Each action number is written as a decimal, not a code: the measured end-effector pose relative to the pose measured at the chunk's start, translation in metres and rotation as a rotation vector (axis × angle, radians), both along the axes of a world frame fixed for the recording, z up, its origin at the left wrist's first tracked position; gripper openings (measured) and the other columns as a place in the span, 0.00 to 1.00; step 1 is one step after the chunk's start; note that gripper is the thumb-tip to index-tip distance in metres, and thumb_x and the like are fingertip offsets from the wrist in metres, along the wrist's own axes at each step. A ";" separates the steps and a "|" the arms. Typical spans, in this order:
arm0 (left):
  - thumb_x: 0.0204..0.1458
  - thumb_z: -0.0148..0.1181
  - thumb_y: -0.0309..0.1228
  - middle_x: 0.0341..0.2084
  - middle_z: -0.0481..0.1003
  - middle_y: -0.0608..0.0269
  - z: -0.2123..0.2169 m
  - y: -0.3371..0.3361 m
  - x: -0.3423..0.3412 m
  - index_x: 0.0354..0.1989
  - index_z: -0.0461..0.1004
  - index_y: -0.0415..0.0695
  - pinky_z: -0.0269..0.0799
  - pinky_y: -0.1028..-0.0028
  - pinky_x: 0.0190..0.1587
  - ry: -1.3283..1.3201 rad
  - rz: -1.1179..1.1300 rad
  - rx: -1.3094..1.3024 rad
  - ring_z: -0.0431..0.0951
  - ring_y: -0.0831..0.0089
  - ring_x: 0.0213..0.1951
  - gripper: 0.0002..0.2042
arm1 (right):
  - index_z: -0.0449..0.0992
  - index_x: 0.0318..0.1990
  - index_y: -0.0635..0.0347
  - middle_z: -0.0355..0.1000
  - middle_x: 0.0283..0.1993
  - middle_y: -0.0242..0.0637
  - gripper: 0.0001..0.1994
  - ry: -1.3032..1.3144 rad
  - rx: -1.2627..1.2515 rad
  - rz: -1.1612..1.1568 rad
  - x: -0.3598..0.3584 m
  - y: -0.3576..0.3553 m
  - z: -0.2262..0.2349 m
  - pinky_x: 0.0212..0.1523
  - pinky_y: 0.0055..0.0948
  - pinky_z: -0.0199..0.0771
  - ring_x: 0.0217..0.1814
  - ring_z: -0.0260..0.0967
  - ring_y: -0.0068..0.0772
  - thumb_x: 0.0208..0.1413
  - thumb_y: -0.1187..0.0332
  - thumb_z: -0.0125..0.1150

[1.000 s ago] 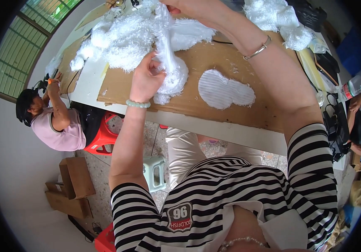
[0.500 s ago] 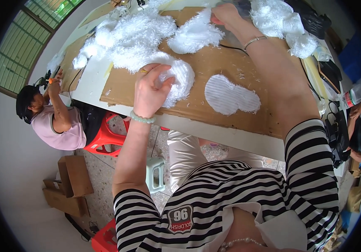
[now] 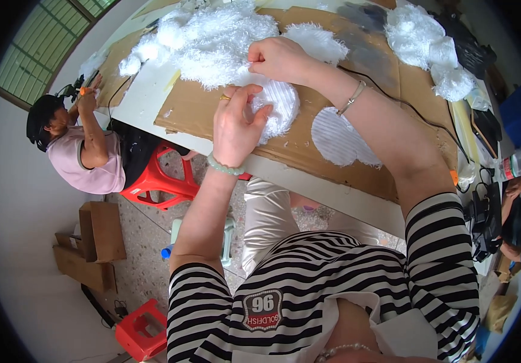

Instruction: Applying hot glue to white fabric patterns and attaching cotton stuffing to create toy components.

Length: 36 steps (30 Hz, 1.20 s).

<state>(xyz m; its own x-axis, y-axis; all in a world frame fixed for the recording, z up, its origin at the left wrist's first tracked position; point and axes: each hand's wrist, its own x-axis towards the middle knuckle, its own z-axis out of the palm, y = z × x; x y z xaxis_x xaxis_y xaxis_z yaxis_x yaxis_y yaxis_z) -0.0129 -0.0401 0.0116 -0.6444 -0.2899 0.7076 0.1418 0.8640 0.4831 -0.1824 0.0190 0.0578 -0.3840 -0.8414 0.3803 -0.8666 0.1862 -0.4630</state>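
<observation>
My left hand (image 3: 236, 124) grips the near edge of a white fluffy fabric piece (image 3: 278, 106) that lies on the brown cardboard sheet (image 3: 224, 115). My right hand (image 3: 278, 59) pinches the same piece at its far edge, close to a big heap of white fluffy fabric (image 3: 212, 42). A flat white cut piece with a ribbed backing (image 3: 336, 139) lies to the right of my hands, partly under my right forearm. A second fluffy piece (image 3: 318, 41) rests just beyond my right hand.
Another person (image 3: 82, 148) sits at the table's left end on a red plastic stool (image 3: 157, 178). More white fluffy pieces (image 3: 430, 48) sit at the far right. A black cable (image 3: 393, 97) crosses the cardboard. Cardboard boxes (image 3: 91, 242) and a red stool (image 3: 142, 330) stand on the floor.
My right hand has come back from the far side of the table to the piece under my left hand. Both hands now hold that one piece.
</observation>
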 end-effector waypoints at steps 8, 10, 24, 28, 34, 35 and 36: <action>0.40 0.69 0.23 0.27 0.71 0.63 -0.008 -0.011 -0.004 0.47 0.70 0.41 0.70 0.73 0.36 0.130 0.009 0.510 0.72 0.73 0.31 0.23 | 0.77 0.37 0.65 0.73 0.31 0.28 0.05 -0.456 -0.164 0.274 -0.005 0.017 0.009 0.34 0.18 0.68 0.33 0.67 0.14 0.53 0.75 0.61; 0.39 0.71 0.26 0.29 0.72 0.63 -0.003 -0.017 -0.009 0.50 0.70 0.41 0.71 0.73 0.38 0.142 0.131 0.525 0.72 0.73 0.32 0.26 | 0.77 0.39 0.64 0.74 0.32 0.28 0.06 -0.489 -0.189 0.331 0.004 0.023 0.014 0.35 0.18 0.69 0.33 0.67 0.15 0.53 0.74 0.61; 0.41 0.70 0.23 0.30 0.73 0.70 0.007 -0.026 -0.051 0.45 0.75 0.40 0.67 0.81 0.37 0.084 -0.190 0.543 0.69 0.82 0.33 0.19 | 0.79 0.44 0.55 0.73 0.31 0.37 0.16 -0.299 -0.136 0.116 0.006 0.042 0.032 0.37 0.23 0.70 0.34 0.69 0.25 0.47 0.77 0.53; 0.47 0.64 0.19 0.22 0.72 0.73 -0.008 -0.036 -0.049 0.38 0.76 0.36 0.62 0.86 0.28 0.057 -0.243 0.705 0.66 0.88 0.24 0.09 | 0.80 0.37 0.60 0.76 0.34 0.49 0.14 0.088 -0.250 -0.084 -0.016 0.030 0.010 0.39 0.39 0.74 0.39 0.74 0.50 0.41 0.76 0.53; 0.48 0.58 0.16 0.23 0.71 0.73 -0.038 -0.066 -0.038 0.38 0.75 0.35 0.62 0.86 0.28 -0.057 -0.158 0.579 0.67 0.87 0.25 0.08 | 0.80 0.29 0.62 0.76 0.35 0.50 0.09 -0.008 -0.021 -0.245 -0.042 0.027 0.027 0.43 0.39 0.73 0.42 0.74 0.49 0.41 0.73 0.54; 0.47 0.56 0.15 0.24 0.71 0.73 -0.041 -0.065 -0.040 0.38 0.74 0.35 0.61 0.86 0.28 -0.036 -0.152 0.513 0.66 0.87 0.26 0.10 | 0.80 0.28 0.62 0.76 0.34 0.49 0.08 -0.056 -0.108 -0.224 -0.044 0.031 0.033 0.42 0.38 0.73 0.41 0.74 0.48 0.42 0.72 0.55; 0.46 0.57 0.16 0.22 0.70 0.72 -0.045 -0.069 -0.041 0.36 0.74 0.35 0.61 0.83 0.27 -0.063 -0.132 0.373 0.66 0.84 0.25 0.08 | 0.80 0.28 0.61 0.76 0.33 0.49 0.08 -0.108 -0.194 -0.197 -0.046 0.032 0.041 0.40 0.37 0.74 0.39 0.75 0.46 0.42 0.71 0.56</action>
<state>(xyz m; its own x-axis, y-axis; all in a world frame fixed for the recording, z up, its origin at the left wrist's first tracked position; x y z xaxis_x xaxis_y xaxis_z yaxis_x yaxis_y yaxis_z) -0.0539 -0.1090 -0.0338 -0.7323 -0.4315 0.5269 0.1994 0.6039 0.7717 -0.2286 0.0514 0.0988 -0.5800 -0.6622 0.4745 -0.7661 0.2452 -0.5941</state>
